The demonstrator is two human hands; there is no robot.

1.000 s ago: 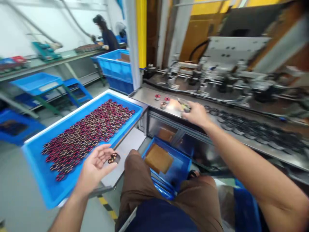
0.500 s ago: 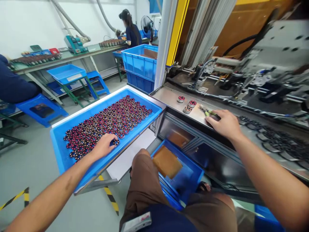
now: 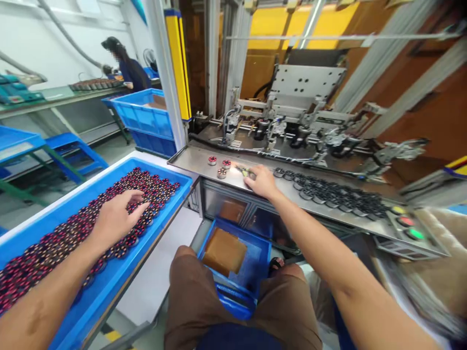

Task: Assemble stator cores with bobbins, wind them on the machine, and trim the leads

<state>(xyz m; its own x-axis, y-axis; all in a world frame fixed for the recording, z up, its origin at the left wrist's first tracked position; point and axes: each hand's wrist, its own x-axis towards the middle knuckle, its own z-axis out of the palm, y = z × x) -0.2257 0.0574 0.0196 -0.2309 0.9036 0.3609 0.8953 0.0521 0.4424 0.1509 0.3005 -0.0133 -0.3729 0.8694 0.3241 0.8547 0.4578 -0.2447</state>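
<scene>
My left hand point(image 3: 118, 216) hovers over a pile of small round motor parts point(image 3: 78, 221) with red and copper-coloured tops. Its thumb and fingers are spread in a curve, with no part visibly gripped between them. The parts lie crowded in a blue tray point(image 3: 181, 187). On the metal ledge of the machine, my right hand point(image 3: 262, 182) is closed around the green handles of a pair of pliers point(image 3: 245, 172), whose jaws point left. Just left of the pliers stand three motor parts, one of them a red-topped part point(image 3: 212, 160).
Many black ring-shaped parts point(image 3: 328, 194) cover the ledge to the right, ending near a button box point(image 3: 410, 226). Behind the ledge is machinery point(image 3: 273, 129). A blue bin point(image 3: 260, 265) with cardboard sits below. A co-worker point(image 3: 129, 68) is at the far bench.
The view has swung to the right, bringing the black parts and button box into sight. My left hand has moved farther over the pile, its fingers wider apart. My right hand stays at the pliers.
</scene>
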